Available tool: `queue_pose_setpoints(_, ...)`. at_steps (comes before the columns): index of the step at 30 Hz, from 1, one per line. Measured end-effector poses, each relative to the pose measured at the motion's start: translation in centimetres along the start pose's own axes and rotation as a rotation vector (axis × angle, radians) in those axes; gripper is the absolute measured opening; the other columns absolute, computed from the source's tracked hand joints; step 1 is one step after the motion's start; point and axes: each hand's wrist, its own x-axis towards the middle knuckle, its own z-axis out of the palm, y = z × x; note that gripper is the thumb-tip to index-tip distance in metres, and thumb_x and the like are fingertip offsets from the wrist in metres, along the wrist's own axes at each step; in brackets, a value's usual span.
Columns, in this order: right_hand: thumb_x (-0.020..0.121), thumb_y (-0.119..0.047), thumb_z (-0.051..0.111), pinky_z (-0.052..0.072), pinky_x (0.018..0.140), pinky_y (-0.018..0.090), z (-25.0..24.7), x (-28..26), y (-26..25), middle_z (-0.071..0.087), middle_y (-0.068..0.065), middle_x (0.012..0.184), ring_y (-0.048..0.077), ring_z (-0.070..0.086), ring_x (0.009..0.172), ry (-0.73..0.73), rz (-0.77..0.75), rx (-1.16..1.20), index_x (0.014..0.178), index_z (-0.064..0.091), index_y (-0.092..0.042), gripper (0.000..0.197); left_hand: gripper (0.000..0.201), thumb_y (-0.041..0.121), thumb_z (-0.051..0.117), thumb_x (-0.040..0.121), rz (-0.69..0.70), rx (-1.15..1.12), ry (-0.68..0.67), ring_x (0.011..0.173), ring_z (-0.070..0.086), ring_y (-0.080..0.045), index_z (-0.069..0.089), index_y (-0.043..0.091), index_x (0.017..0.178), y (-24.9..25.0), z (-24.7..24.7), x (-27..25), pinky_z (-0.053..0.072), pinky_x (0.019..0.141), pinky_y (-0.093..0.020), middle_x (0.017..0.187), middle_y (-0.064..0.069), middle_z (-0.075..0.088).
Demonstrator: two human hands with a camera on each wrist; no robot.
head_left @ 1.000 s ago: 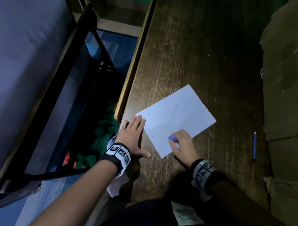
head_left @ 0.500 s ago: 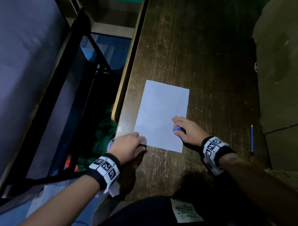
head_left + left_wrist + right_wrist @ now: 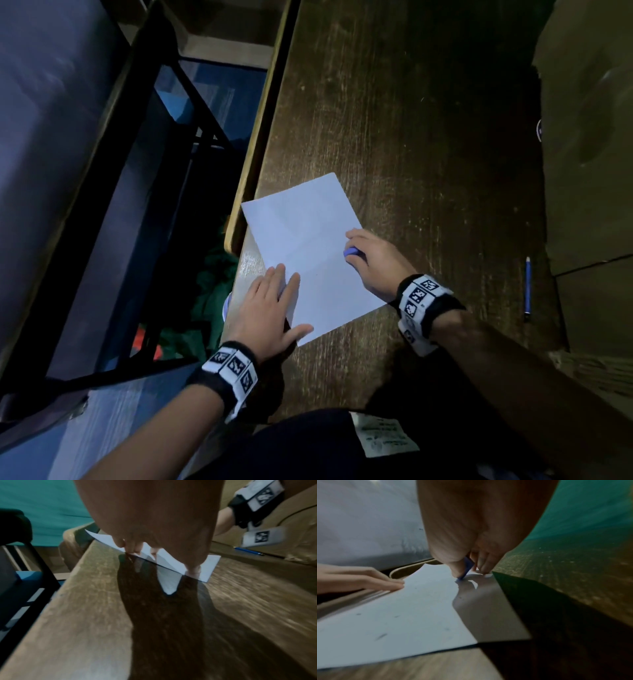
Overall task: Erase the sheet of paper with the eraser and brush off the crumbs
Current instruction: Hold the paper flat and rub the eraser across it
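A white sheet of paper (image 3: pixel 308 246) lies tilted on the dark wooden desk (image 3: pixel 428 154), its far left corner over the desk's left edge. My left hand (image 3: pixel 270 308) rests flat on the sheet's near left corner, fingers straight. My right hand (image 3: pixel 373 263) pinches a small blue eraser (image 3: pixel 351 253) and presses its tip onto the sheet near the right edge. In the right wrist view the blue eraser (image 3: pixel 467 568) shows between thumb and fingers, and small dark crumbs (image 3: pixel 381 636) lie scattered on the paper (image 3: pixel 402 615). In the left wrist view my left fingertips (image 3: pixel 135 551) press the paper (image 3: pixel 171 562).
A blue pencil (image 3: pixel 527 286) lies on the desk to the right of my right hand. A brown cardboard box (image 3: pixel 589 171) stands along the desk's right side. Left of the desk edge (image 3: pixel 246 171) a black frame (image 3: pixel 191 113) and green cloth (image 3: pixel 212 291) sit below.
The sheet has turned anticlockwise and slid left, its far corner now over the desk edge. My left hand went from curled at the corner to flat on it. My right hand stays on the eraser.
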Motion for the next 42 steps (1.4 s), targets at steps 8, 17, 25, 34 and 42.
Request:
queue_pose_setpoints(8,0.083,-0.009,0.071,0.039,0.067,0.005,3.1,-4.5,-0.6,0.063,0.000,0.083,0.009,0.056,0.072,0.266,0.068,0.110,0.087,0.071,-0.011,0.005,0.114,0.087,0.054,0.076,0.094,0.038,-0.018,0.153,0.011,-0.033,0.016,0.018,0.158,2.4,-2.6,2.8,0.009,0.123,-0.046,0.167,-0.012,0.008)
queue_pose_setpoints(17,0.086,-0.014,0.069,0.050,0.071,0.024,5.4,-7.6,-0.8,0.061,0.000,0.088,0.008,0.054,0.074,0.105,-0.009,0.098,0.095,0.068,-0.010,0.010,0.119,0.090,0.057,0.070,0.156,-0.067,-0.111,0.154,-0.023,-0.027,-0.007,0.045,0.160,2.9,-1.9,5.1,-0.006,0.124,-0.049,0.166,-0.002,-0.029)
queue_pose_setpoints(25,0.084,-0.016,0.066,0.052,0.070,0.033,6.4,-7.9,-2.6,0.060,-0.001,0.085,0.012,0.055,0.072,0.067,0.010,0.085,0.089,0.066,-0.013,0.005,0.120,0.090,0.058,0.069,0.132,-0.063,-0.117,0.154,-0.024,-0.026,-0.008,0.047,0.159,3.1,-2.2,5.2,-0.005,0.124,-0.048,0.166,-0.001,-0.030)
queue_pose_setpoints(34,0.085,-0.014,0.070,0.053,0.069,0.029,4.8,-6.1,-1.7,0.063,0.004,0.088,0.016,0.058,0.071,0.276,0.234,0.088,0.091,0.071,-0.009,0.008,0.120,0.091,0.058,0.070,0.132,-0.065,-0.124,0.154,-0.024,-0.026,-0.010,0.047,0.159,3.0,-2.2,5.2,-0.006,0.124,-0.048,0.166,-0.001,-0.030)
queue_pose_setpoints(42,0.080,-0.009,0.072,0.047,0.065,0.022,1.9,-4.4,0.4,0.062,0.002,0.080,0.015,0.057,0.066,0.355,0.214,0.057,0.086,0.074,-0.009,0.006,0.122,0.092,0.055,0.068,0.137,-0.051,-0.141,0.154,-0.023,-0.027,-0.011,0.047,0.159,3.1,-2.3,5.0,-0.006,0.125,-0.049,0.166,-0.002,-0.029)
